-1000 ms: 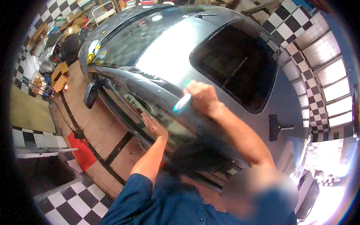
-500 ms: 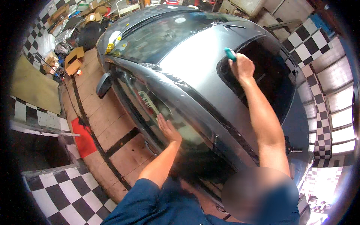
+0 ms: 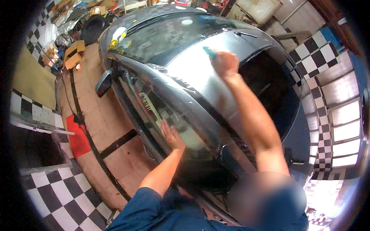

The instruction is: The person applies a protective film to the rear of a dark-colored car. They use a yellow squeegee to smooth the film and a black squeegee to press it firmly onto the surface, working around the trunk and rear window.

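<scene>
A grey car stands before me, its silver roof (image 3: 192, 57) under my arms. My right hand (image 3: 226, 66) is closed round a small teal hand tool (image 3: 210, 52), held at the roof beside the dark glass-like panel (image 3: 269, 79). Motion blurs the tool, so its exact kind is unclear. Lower down, my left hand (image 3: 172, 135) rests flat with fingers stretched on the side window (image 3: 189, 129). A pale lettered strip shows at that window, just beyond the fingertips. On the far side of the roof lies a thin black stick-like piece (image 3: 246, 34).
The wing mirror (image 3: 104, 82) juts out at the left. Yellow-and-white pieces (image 3: 114, 41) lie near the windscreen (image 3: 154, 42). An open cardboard box (image 3: 74, 54), a tyre (image 3: 94, 29) and clutter stand far left. A red mat (image 3: 78, 136) lies on the tiled floor.
My right hand has swept left across the roof with the teal tool, away from the dark panel. My left hand stays flat on the side window. The view has shifted slightly.
</scene>
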Tool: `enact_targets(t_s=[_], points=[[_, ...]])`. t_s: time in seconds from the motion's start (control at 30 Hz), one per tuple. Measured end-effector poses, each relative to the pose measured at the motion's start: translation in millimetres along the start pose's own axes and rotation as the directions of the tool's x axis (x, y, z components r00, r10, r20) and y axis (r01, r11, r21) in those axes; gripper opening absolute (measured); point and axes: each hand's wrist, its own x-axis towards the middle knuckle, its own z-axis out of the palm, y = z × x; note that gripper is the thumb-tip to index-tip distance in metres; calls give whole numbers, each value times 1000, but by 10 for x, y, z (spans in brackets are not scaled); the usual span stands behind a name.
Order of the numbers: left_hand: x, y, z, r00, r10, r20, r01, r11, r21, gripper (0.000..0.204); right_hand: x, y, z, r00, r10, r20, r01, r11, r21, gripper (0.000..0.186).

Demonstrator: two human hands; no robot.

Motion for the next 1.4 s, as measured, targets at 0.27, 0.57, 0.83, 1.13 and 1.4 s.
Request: enact_targets(t_s=[0.27, 0.57, 0.83, 1.13, 1.4], points=[[4, 34, -15, 999, 1, 49, -2, 1000, 21, 45, -184, -756, 358, 889, -83, 450, 95, 995, -4, 18], [3, -50, 35, 999, 24, -41, -23, 1000, 21, 47, 8, -276, -61, 989, 54, 136, -91, 955, 281, 31], [14, -1, 39, 999, 25, 21, -25, 1000, 15, 47, -50, -330, 487, 949, 35, 315, -22, 999, -45, 27], [5, -39, 61, 999, 35, -32, -35, 999, -5, 47, 80, -424, 258, 977, 147, 152, -206, 815, 542, 29], [6, 45, 15, 1000, -9, 13, 10, 1000, -18, 48, -436, 649, -362, 912, 214, 350, -396, 242, 886, 46]])
